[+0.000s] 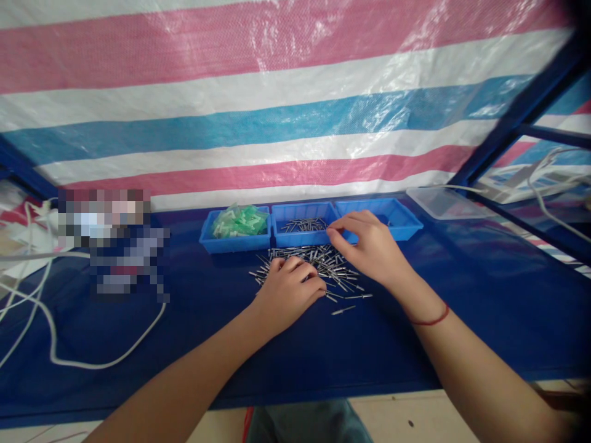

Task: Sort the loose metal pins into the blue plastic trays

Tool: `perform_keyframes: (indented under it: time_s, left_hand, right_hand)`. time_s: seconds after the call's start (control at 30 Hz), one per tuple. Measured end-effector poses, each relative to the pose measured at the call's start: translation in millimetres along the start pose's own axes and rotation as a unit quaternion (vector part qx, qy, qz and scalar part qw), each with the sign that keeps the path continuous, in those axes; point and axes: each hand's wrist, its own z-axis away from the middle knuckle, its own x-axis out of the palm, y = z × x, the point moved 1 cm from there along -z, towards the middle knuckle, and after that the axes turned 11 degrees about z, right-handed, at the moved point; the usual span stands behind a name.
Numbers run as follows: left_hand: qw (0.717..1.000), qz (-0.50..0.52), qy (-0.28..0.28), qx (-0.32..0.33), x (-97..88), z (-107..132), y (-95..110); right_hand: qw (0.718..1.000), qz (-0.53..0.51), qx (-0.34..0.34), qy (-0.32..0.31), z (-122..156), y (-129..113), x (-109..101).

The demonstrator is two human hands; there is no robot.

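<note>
A heap of small metal pins [318,261] lies on the blue table [462,307]. My left hand [289,289] rests on the heap's near left side, fingers curled down onto the pins. My right hand [367,246] hovers over the heap's right side, thumb and forefinger pinched together by the front rim of the middle blue tray [277,231], which holds more pins. What the pinch holds is too small to make out. A red thread circles my right wrist.
Left blue tray [205,240] holds green and clear plastic parts. Right blue tray [406,221] looks nearly bare. A clear plastic lid [443,203] sits far right. White cables [50,332] loop at left. A striped tarp backs the table.
</note>
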Motion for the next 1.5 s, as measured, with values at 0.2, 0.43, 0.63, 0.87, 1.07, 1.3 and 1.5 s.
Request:
perform_keyframes:
  time_s: [0.2, 0.43, 0.63, 0.87, 1.07, 1.3, 1.5]
  left_hand:
    - [1.000, -0.025, 0.008, -0.009, -0.7, 1.0, 0.7]
    - [0.968, 0.120, 0.160, -0.151, -13.9, 2.9, -13.0]
    - [0.923, 0.249, 0.229, -0.183, -10.9, 4.7, -15.3]
    - [0.922, 0.258, 0.225, -0.178, -10.5, 3.7, -12.8]
    - [0.939, 0.220, 0.218, -0.149, -12.8, 3.5, -12.6]
    - [0.927, 0.223, 0.259, -0.154, -16.9, 4.7, -13.6]
    - [0.923, 0.228, 0.273, -0.146, -19.6, 4.1, -12.3]
  right_hand:
    - [0.997, -0.058, -0.033, -0.027, -0.5, -4.4, -0.9]
    - [0.970, -0.208, -0.046, -0.117, 2.8, -12.1, -1.1]
    - [0.945, -0.300, 0.010, -0.131, 6.9, -28.6, 9.7]
    - [0.933, -0.340, 0.068, -0.099, 9.4, -33.4, 17.7]
    - [0.932, -0.344, 0.066, -0.093, 8.7, -34.3, 16.8]
    - [0.943, -0.322, 0.037, -0.072, 6.7, -32.8, 15.8]
    - [0.959, -0.276, -0.010, -0.068, 5.9, -33.7, 14.0]
